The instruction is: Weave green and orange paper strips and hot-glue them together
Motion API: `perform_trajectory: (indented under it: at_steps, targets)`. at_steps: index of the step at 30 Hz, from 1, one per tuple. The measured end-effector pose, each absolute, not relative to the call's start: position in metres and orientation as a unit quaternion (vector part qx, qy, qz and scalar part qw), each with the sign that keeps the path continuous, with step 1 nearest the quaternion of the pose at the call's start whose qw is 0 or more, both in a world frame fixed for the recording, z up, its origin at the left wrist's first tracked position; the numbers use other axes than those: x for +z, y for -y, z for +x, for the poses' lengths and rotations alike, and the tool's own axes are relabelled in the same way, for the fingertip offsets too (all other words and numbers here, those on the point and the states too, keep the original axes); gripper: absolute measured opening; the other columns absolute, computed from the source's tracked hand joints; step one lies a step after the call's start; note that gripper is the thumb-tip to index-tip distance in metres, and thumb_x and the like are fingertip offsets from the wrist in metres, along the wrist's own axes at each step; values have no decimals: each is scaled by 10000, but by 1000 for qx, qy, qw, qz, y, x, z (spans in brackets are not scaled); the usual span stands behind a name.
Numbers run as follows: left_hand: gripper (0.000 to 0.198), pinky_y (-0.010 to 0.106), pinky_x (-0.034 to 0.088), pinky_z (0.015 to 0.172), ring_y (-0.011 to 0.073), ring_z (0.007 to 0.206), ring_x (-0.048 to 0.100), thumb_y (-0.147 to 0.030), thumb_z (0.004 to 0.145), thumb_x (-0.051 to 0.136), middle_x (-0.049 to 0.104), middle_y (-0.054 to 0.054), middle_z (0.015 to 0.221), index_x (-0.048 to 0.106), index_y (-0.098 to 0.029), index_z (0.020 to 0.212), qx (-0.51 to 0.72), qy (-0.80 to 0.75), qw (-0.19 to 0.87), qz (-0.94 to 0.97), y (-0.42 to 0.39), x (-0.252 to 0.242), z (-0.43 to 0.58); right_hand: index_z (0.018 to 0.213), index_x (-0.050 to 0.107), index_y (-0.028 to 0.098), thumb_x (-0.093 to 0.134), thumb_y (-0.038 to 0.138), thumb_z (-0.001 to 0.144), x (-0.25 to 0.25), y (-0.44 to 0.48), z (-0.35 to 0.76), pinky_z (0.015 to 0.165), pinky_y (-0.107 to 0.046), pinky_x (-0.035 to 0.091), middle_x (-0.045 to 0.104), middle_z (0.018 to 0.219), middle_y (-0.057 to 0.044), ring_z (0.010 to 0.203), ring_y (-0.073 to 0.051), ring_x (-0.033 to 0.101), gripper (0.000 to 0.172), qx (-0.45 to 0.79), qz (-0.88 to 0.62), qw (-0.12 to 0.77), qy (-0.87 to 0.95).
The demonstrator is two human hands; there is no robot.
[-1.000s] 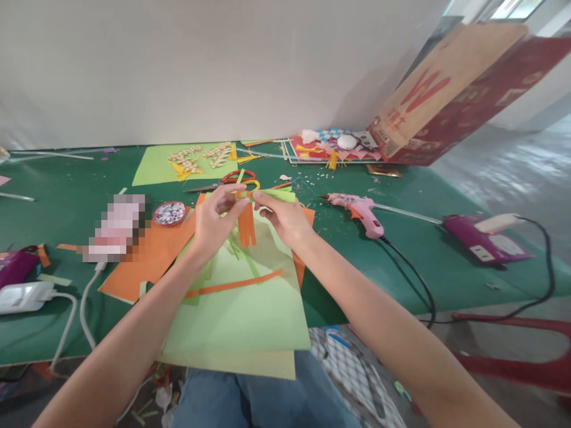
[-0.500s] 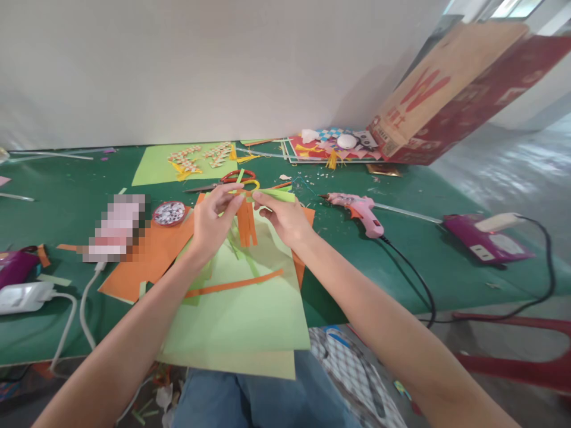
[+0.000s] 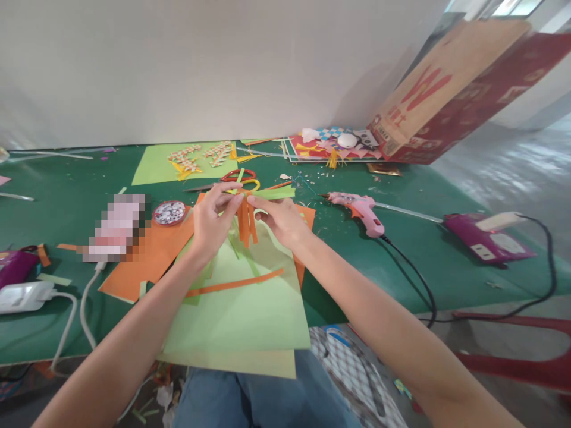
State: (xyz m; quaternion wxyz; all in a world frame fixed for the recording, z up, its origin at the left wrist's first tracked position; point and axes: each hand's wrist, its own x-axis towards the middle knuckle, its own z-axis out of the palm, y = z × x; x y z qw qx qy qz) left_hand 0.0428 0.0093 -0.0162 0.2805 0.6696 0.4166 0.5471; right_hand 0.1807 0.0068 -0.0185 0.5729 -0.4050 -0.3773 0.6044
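Observation:
Orange paper strips (image 3: 247, 223) hang down between my two hands, crossed near their top by green paper strips (image 3: 279, 192). My left hand (image 3: 216, 217) pinches the woven strips from the left, thumb and fingers together. On the other side, my right hand (image 3: 281, 219) grips the strips near the crossing with thumb and forefinger. Where the strips cross is partly hidden by my fingertips. Below my hands lie light green paper sheets (image 3: 250, 321), with a loose orange strip (image 3: 236, 283) across them. Scissors (image 3: 238, 176) with red and yellow handles lie just beyond my fingers.
A pink glue gun (image 3: 357, 209) lies to the right, its cord running to a purple box (image 3: 484, 241). Leftward are a round dish of small pieces (image 3: 169, 212), orange paper (image 3: 143, 261) and a blurred-out phone (image 3: 116, 229). Paper bags (image 3: 446, 89) lean at back right.
My right hand has shifted slightly left, its thumb and forefinger closer to my left fingertips at the strips. The orange strips' lower ends have spread a little.

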Motion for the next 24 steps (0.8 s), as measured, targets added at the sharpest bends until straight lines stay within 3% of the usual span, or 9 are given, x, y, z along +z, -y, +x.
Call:
perform_trajectory:
  at_steps: [7,14,20,24]
  targets:
    - [105,247,548,652,151,728,688,-314,811,639,701,-3,811,635,-226,868,547,-407,287,673,-8,-17,44,602,669,226,842,307,445,-17,-7,181,603,-270,375,636,671,23,662,-115,526,248,603,-406,593,345]
    - [111,248,555,678,139,740,674,-311,795,656,703,12,826,645,-202,813,556,-410,296,660,-9,-16,45,571,662,219,840,368,447,-18,-7,182,593,-279,385,636,669,4,651,-126,519,263,593,-428,579,361]
    - [85,240,545,660,134,724,676,-279,770,678,707,4,794,655,-199,788,579,-421,283,639,-11,-16,44,640,679,214,809,392,526,-19,-6,182,595,-287,373,622,698,8,663,-121,514,248,586,-429,544,420]
    - [75,230,526,628,129,722,673,-270,776,669,704,3,783,653,-199,794,589,-428,266,631,-11,-16,44,583,644,208,781,417,572,-20,-4,182,570,-277,331,557,623,23,606,-99,446,250,556,-450,511,477]
